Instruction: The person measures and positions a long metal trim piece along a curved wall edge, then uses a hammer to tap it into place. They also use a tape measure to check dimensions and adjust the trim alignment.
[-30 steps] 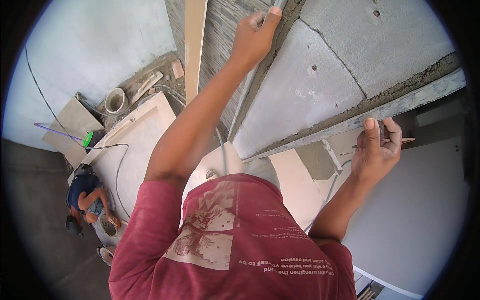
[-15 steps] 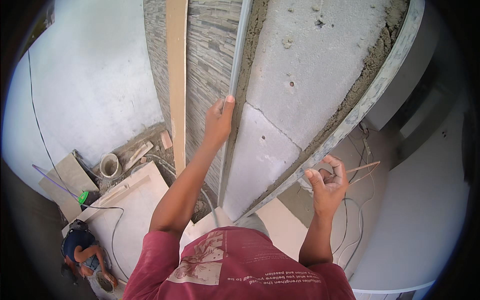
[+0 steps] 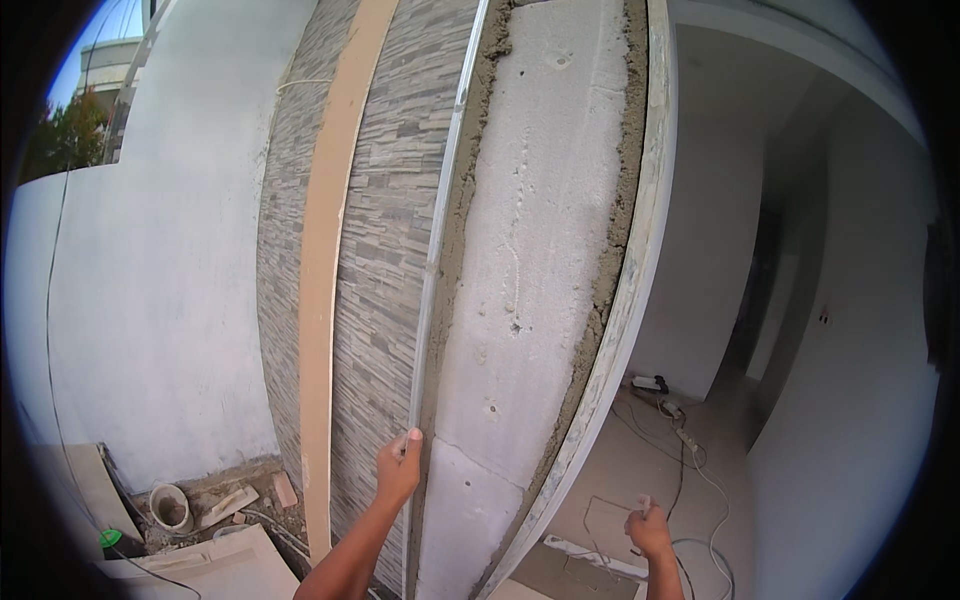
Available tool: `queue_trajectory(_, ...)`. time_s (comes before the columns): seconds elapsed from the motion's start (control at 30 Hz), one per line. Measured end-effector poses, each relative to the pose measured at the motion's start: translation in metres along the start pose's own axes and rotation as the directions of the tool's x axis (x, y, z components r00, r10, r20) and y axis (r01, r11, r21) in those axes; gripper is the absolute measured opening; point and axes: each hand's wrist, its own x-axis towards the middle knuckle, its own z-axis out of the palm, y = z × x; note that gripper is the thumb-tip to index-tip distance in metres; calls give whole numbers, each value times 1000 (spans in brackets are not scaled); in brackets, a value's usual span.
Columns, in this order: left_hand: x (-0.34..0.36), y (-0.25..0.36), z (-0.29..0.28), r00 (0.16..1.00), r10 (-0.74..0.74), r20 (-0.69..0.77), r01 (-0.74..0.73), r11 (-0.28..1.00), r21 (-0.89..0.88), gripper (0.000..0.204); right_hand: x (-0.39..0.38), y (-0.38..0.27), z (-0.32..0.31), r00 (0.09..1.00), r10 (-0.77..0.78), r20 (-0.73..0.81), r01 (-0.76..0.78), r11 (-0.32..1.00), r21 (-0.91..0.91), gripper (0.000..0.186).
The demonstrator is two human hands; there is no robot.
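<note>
One metal strip (image 3: 440, 230) stands along the pillar (image 3: 540, 250) corner, beside the stone tiles (image 3: 385, 250). The left hand (image 3: 398, 468) pinches its lower part. The right hand (image 3: 648, 530) is closed on a small tool (image 3: 643, 506). Pillar face seems still bare, mortar only at edges.

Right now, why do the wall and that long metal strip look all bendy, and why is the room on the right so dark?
In the head view the fisheye lens bows straight edges, so the thin silver metal strip held by the left hand and the grey concrete pillar curve; daylight falls evenly outside, the doorway interior sits in shade; the right hand near the rim looks small and soft.
</note>
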Motion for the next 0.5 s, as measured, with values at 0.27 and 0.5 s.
queue_trajectory(0.27, 7, -16, 10, 1000, -8, -6, 8, 1000, -11, 58, 6, -264, -183, 411, -387, -825, 853, 483, 198, 31)
queue_trajectory(0.5, 7, -20, 10, 995, 42, -94, -38, 998, 48, 59, 17, -458, -238, -96, -673, -734, 969, -232, 86, 35)
